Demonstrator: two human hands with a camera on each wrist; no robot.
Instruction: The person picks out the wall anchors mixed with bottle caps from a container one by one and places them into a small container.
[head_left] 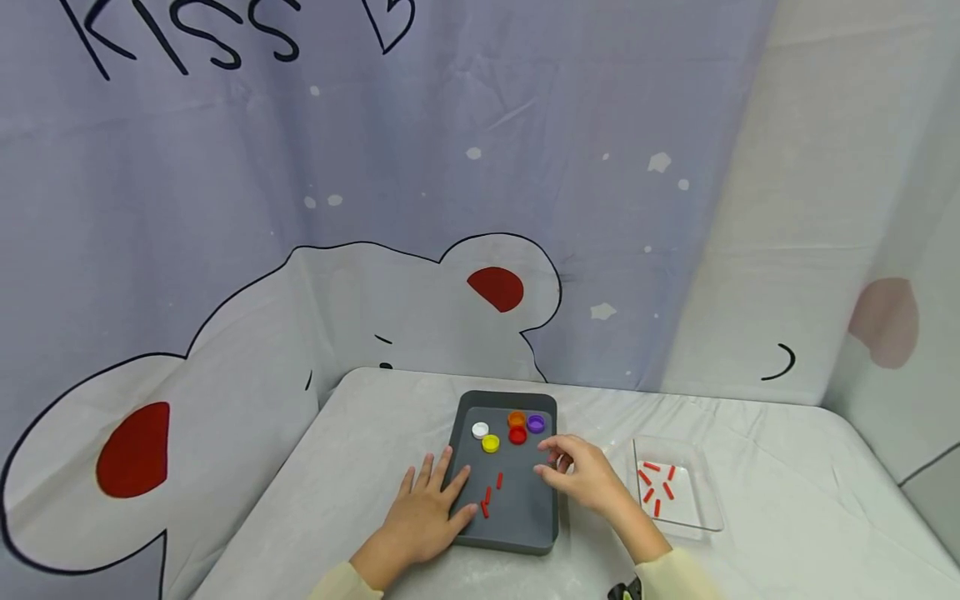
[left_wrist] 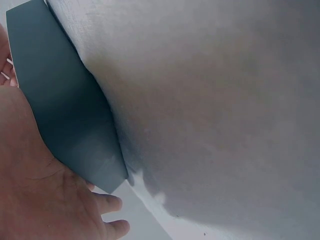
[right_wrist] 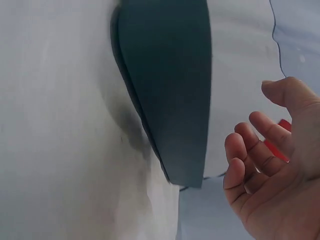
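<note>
My left hand (head_left: 422,515) rests with spread fingers on the left rim of a dark grey tray (head_left: 517,542). Over the tray's right edge hovers my right hand (head_left: 588,475), thumb and fingers apart and loosely bent, nothing between them. In the right wrist view, this hand (right_wrist: 280,170) is beside the tray's side wall (right_wrist: 170,90). Several short red sticks (head_left: 499,481) lie in the tray's middle. Toward its far end sit small round caps: white (head_left: 480,430), yellow (head_left: 491,443), orange (head_left: 516,419), red (head_left: 517,435) and purple (head_left: 536,423).
A clear plastic container (head_left: 708,492) stands right of the tray, beyond my right forearm, with several red sticks (head_left: 668,491) in it. White cloth (head_left: 795,500) covers the table. A printed curtain (head_left: 420,167) hangs behind. A small dark object (head_left: 624,591) shows by the right sleeve.
</note>
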